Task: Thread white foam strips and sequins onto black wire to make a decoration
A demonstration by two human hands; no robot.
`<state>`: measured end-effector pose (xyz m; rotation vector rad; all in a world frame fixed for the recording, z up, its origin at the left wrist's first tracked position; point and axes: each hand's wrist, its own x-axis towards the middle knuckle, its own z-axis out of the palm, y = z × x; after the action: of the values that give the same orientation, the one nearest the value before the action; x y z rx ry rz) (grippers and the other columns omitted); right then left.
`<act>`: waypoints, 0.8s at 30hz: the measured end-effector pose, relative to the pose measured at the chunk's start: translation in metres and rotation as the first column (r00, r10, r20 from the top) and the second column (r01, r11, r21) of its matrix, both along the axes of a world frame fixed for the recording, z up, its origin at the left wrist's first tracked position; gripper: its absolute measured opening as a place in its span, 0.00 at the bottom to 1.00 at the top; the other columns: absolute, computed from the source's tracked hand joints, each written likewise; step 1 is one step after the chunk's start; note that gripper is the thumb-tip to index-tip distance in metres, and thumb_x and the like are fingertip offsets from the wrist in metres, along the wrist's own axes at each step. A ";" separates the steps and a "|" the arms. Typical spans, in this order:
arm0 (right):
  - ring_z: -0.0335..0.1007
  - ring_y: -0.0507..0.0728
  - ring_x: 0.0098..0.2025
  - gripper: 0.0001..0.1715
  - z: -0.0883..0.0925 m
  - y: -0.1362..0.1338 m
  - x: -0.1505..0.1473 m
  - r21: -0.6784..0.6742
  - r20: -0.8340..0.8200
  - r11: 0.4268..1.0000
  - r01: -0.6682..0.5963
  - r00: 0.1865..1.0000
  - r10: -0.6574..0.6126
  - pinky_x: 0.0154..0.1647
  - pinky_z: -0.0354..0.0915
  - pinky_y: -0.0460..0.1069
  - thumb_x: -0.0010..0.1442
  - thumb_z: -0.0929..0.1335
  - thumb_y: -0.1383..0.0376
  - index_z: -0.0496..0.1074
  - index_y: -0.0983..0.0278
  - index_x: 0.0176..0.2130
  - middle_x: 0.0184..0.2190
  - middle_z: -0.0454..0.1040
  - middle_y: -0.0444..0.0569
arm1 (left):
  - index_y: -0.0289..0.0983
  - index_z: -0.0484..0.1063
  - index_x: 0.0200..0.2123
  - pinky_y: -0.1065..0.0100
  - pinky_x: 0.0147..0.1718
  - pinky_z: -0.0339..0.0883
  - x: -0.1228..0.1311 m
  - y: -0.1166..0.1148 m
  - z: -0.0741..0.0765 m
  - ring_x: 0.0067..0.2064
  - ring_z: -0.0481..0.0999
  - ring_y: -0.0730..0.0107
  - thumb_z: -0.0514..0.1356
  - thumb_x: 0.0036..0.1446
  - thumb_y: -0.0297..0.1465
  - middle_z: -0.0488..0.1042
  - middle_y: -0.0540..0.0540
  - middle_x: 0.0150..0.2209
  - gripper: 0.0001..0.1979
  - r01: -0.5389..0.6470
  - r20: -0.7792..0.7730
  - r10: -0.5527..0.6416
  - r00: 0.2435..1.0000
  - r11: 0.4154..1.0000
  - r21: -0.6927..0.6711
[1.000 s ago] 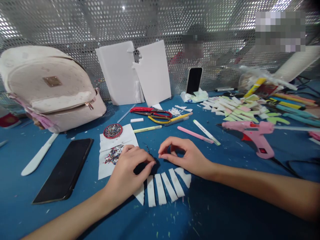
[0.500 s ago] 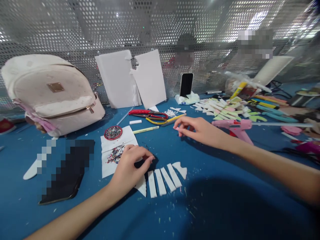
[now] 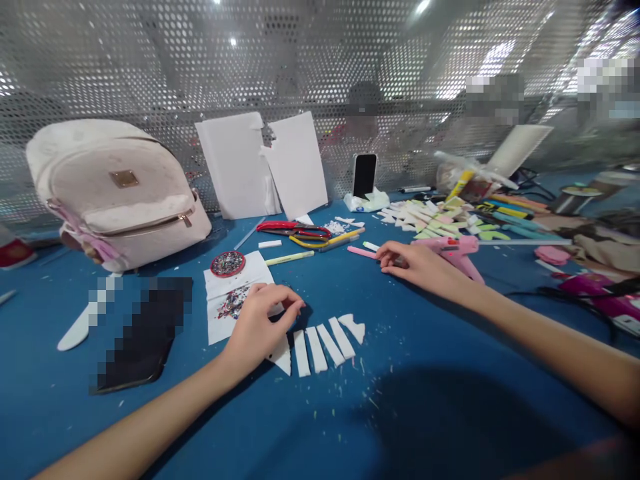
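Observation:
My left hand rests on the blue table with its fingers curled and thumb and forefinger pinched together. It sits at the left end of a fan of several white foam strips, over the leftmost piece. What the pinch holds is hidden. My right hand reaches out to the right of centre, beside the pink glue gun. Its thumb and fingers close over a white pen, whose tip sticks out left of the hand. A pink pen lies just beside it.
A paper with glitter and a round glitter lid lies left of my left hand. Scissors, a phone, a pale backpack, white sheets, a propped phone and coloured foam cut-outs ring the table. A perforated metal screen stands behind.
My right hand left the foam strips and moved up and right to the pens beside the glue gun. The left hand stayed put. The view shifted slightly.

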<state>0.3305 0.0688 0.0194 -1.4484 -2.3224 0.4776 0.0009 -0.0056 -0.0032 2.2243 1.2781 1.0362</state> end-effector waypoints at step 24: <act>0.67 0.54 0.38 0.09 0.014 -0.019 -0.069 0.153 -0.262 0.963 -0.224 0.930 0.258 0.41 0.64 0.51 0.64 0.60 0.73 0.67 0.63 0.37 0.39 0.69 0.48 | 0.40 0.75 0.31 0.59 0.46 0.64 0.000 0.000 0.003 0.35 0.77 0.66 0.57 0.63 0.29 0.80 0.51 0.30 0.09 -0.008 -0.017 0.008 1.000 1.000 0.000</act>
<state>0.2613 0.0502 0.0330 -0.9724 -2.2623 0.5593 0.0005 -0.0054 -0.0007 2.2342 1.2957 1.0227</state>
